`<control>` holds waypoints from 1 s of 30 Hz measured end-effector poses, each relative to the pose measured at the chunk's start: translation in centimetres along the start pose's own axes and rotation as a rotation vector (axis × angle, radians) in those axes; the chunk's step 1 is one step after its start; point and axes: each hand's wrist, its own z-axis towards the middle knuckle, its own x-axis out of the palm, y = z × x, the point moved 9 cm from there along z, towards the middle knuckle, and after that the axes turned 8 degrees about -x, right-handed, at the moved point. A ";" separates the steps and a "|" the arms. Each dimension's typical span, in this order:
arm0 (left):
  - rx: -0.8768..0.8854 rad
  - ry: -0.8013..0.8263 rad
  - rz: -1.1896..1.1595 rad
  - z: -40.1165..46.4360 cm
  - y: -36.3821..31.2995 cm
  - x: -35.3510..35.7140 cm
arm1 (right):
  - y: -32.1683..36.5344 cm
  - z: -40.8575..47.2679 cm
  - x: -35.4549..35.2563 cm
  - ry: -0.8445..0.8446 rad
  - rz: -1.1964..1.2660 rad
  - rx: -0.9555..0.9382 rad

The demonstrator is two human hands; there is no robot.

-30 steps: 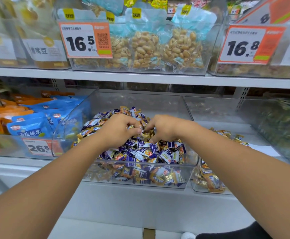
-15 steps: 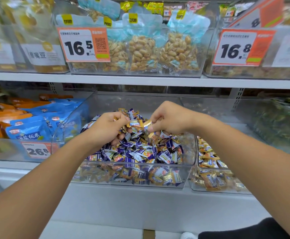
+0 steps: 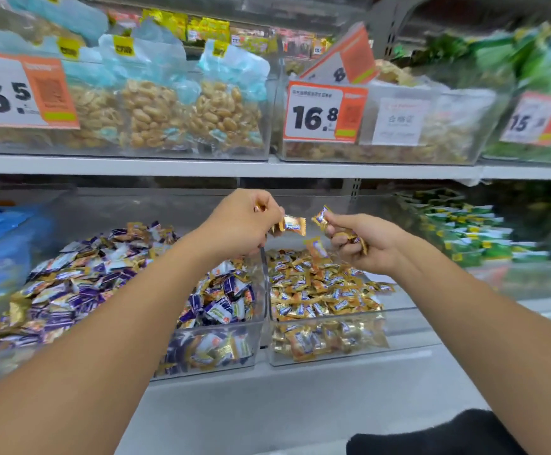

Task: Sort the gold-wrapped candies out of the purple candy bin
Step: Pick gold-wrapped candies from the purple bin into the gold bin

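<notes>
We see shiny gold-wrapped candies [image 3: 292,223] pinched in our left hand [image 3: 239,223] and right hand [image 3: 362,239], mid-frame. Below, the purple candy bin [image 3: 215,349] holds mixed wrappers; the gold candy bin [image 3: 326,348] holds gold ones.

Mixed candy bin [image 3: 221,353] sat left, touching gold candy bin [image 3: 326,353] on its right, both on lower shelf. Both hands above the divide, left hand [image 3: 238,224] beside right hand [image 3: 362,241]. Peanut bin [image 3: 156,149] on upper shelf behind.
</notes>
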 end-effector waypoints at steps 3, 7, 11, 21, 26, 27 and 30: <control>-0.011 0.039 0.000 1.2 -0.8 2.5 | 0.0 -0.4 -1.4 -0.010 0.098 0.047; -0.118 0.108 -0.232 2.4 -0.7 4.4 | 0.0 0.0 -3.2 -0.054 0.181 0.073; -0.260 0.266 -0.548 3.2 -0.2 5.6 | 0.2 0.2 -4.4 -0.046 0.223 0.085; 0.053 0.204 -0.090 2.9 -1.6 6.1 | 0.2 0.1 -4.9 -0.025 0.384 0.052; 0.328 0.011 0.405 0.7 -1.8 3.7 | 0.3 0.5 -4.8 0.046 0.289 0.013; 0.356 -0.015 0.465 0.4 -1.4 3.1 | 0.6 0.4 -4.6 0.060 0.283 -0.001; 0.385 -0.086 0.552 -0.4 0.3 0.7 | 1.2 -0.4 -3.7 0.085 0.168 -0.015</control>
